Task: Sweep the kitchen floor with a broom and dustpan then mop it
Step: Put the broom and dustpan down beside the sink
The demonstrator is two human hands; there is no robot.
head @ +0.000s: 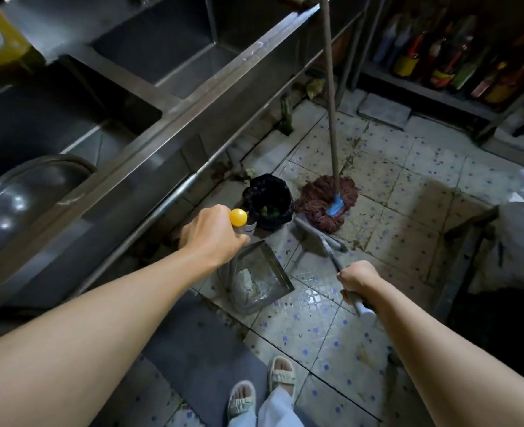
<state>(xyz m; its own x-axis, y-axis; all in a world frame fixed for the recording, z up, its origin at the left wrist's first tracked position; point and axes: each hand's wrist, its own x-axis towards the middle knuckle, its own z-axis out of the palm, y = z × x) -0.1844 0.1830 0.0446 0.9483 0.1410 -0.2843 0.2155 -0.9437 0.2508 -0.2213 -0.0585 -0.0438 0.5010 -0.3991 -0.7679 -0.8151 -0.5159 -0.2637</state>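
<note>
While both hands are busy, look at the setting: a long steel worktop (149, 124) with sunken sinks runs along the left side of the tiled floor (393, 217), and that floor is speckled with dirt and scraps, thickest along the worktop's foot. A mop (328, 201) stands propped against the worktop's far edge, its reddish head resting on the tiles, not yet in use. Just beside it sits a small bin (268, 201) lined with a black bag.

Now the tools in play. The dustpan (260, 278) rests tilted on the floor near the worktop's base, with pale debris already inside it. The left hand (211, 238) is wrapped round its upright handle just below the yellow knob (238, 217). The right hand (357, 280) is clenched round the broom (322, 238) handle, the broom's head lying low by the mop. The hands are well apart.

The risks, as I judge them: lift that pan unevenly toward the bin and the load slides back out. Swing the broom wide and it may clip the mop and topple it. Sweeping looks unfinished, so mopping now would smear grit.
</note>
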